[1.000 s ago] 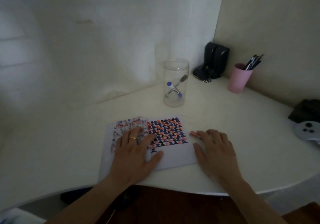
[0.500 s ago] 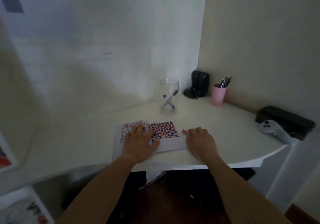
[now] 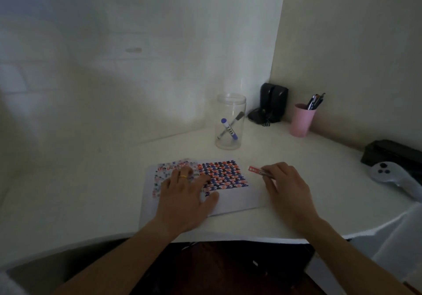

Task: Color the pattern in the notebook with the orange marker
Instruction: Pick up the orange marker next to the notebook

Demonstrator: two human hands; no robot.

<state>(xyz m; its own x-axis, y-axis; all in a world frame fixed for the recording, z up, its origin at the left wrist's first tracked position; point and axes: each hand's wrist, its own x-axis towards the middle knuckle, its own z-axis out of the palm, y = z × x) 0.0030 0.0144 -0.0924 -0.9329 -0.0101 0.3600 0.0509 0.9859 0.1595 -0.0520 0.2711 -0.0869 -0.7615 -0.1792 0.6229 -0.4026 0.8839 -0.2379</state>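
The open notebook (image 3: pixel 235 200) lies on the white desk, its right page carrying a blue, black and orange pattern (image 3: pixel 222 174). My left hand (image 3: pixel 186 195), with a yellow ring, rests flat on the left page, fingers spread, covering part of the pattern there. To the right of the notebook, my right hand (image 3: pixel 285 188) has its fingers curled over the orange marker (image 3: pixel 257 170), whose orange end sticks out to the left on the desk.
A clear jar (image 3: pixel 230 122) with two markers stands behind the notebook. A black speaker (image 3: pixel 272 104) and a pink cup of pens (image 3: pixel 301 120) sit in the corner. A white game controller (image 3: pixel 390 176) and black case (image 3: pixel 392 153) lie at the right edge.
The camera has swung up and back down. My right hand has drawn back slightly, so more of the orange marker shows. The left hand stays on the page.
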